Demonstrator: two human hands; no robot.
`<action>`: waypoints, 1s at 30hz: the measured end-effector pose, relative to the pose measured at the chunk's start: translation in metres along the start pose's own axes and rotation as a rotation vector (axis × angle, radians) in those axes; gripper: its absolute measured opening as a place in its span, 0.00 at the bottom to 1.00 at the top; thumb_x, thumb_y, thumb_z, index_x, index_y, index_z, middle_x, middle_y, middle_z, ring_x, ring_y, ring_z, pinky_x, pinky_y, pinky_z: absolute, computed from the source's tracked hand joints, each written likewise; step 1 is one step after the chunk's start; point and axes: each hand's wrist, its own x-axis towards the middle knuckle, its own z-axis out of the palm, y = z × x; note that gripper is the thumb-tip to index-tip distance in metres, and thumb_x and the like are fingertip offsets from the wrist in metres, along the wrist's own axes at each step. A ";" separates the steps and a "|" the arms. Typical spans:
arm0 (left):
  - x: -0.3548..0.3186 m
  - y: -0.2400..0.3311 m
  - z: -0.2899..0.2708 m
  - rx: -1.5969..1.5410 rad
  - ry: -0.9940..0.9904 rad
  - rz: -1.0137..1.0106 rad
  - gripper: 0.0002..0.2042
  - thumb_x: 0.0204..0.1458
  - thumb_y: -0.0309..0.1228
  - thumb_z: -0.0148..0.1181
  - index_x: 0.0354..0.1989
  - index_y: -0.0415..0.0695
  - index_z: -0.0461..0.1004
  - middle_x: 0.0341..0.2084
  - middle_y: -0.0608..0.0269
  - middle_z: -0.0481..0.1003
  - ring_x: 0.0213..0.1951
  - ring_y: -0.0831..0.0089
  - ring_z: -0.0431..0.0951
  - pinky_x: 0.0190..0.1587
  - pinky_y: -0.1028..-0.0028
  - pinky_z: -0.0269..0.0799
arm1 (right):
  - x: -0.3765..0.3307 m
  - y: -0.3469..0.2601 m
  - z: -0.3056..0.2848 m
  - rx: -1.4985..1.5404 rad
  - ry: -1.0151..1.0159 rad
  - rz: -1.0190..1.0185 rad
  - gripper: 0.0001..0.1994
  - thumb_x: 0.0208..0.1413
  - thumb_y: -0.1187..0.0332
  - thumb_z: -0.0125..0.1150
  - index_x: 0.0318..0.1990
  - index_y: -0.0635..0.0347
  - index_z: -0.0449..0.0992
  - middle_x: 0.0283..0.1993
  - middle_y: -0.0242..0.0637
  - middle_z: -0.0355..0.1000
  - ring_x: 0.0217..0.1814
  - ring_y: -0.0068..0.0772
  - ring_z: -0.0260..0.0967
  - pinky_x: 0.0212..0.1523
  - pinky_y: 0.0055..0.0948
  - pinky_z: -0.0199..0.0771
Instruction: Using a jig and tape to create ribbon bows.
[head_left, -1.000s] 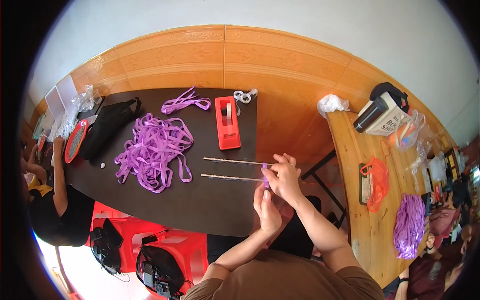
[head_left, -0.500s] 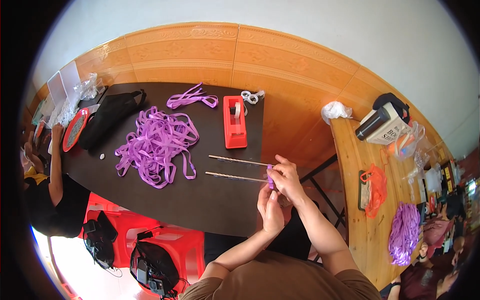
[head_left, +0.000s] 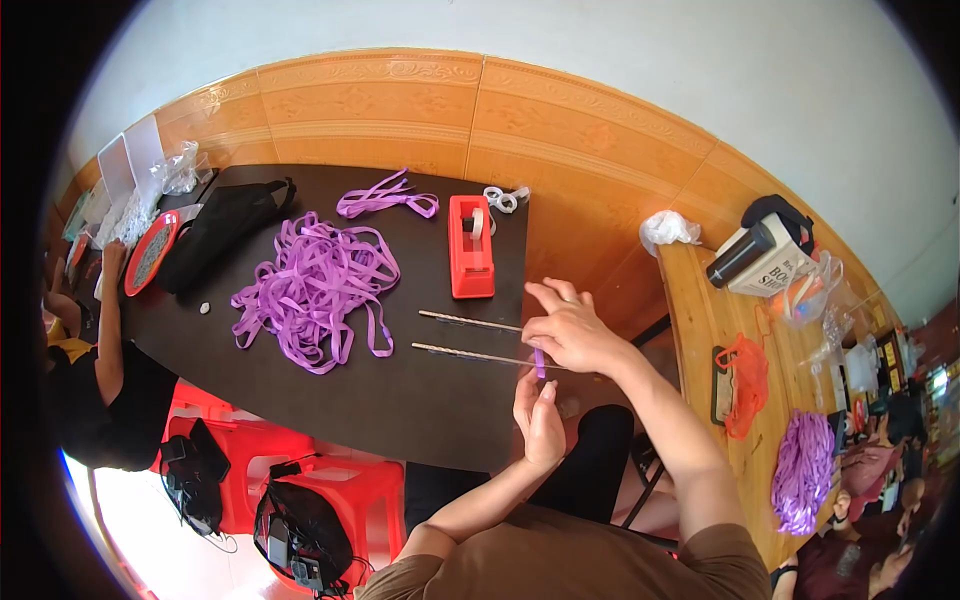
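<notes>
My right hand [head_left: 566,328] pinches a short purple ribbon piece [head_left: 539,362] at the near right edge of the dark table [head_left: 330,400]. My left hand [head_left: 539,413] holds the same ribbon from below, thumb against it. Two thin sticks [head_left: 470,338] lie side by side on the table, their right ends under my right hand. A red tape dispenser [head_left: 471,246] stands just beyond the sticks. A big tangle of purple ribbon [head_left: 315,284] lies left of them, with a smaller bunch [head_left: 385,200] further back.
A black bag [head_left: 215,229] and a red round tray [head_left: 150,252] lie at the table's far left, beside a seated person in black [head_left: 100,385]. Red stools [head_left: 345,490] stand below the table. A wooden bench [head_left: 720,330] on the right holds a white bundle, a dark flask, orange bag, purple ribbons.
My hands stay at the stick ends with the ribbon piece; my right hand's fingers have spread out over the sticks. The view has shifted slightly.
</notes>
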 end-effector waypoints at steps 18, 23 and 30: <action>0.001 -0.003 -0.001 -0.018 0.024 -0.017 0.18 0.52 0.32 0.52 0.49 0.35 0.65 0.46 0.59 0.67 0.50 0.74 0.64 0.54 0.71 0.57 | 0.030 0.001 -0.008 0.024 -0.362 -0.012 0.01 0.41 0.71 0.59 0.23 0.52 0.75 0.68 0.45 0.47 0.70 0.51 0.38 0.56 0.54 0.46; 0.001 -0.003 -0.002 -0.035 0.032 -0.024 0.17 0.52 0.31 0.52 0.48 0.35 0.65 0.46 0.59 0.67 0.49 0.73 0.64 0.54 0.71 0.57 | 0.026 0.010 -0.004 0.129 -0.334 -0.018 0.01 0.42 0.71 0.58 0.23 0.51 0.74 0.68 0.45 0.46 0.70 0.50 0.37 0.57 0.53 0.44; 0.003 -0.004 0.000 -0.037 0.016 -0.008 0.16 0.51 0.29 0.51 0.48 0.35 0.65 0.45 0.59 0.66 0.49 0.73 0.64 0.53 0.71 0.58 | 0.016 0.030 0.006 0.364 -0.239 -0.075 0.02 0.46 0.70 0.57 0.25 0.50 0.75 0.69 0.43 0.45 0.70 0.48 0.35 0.59 0.51 0.42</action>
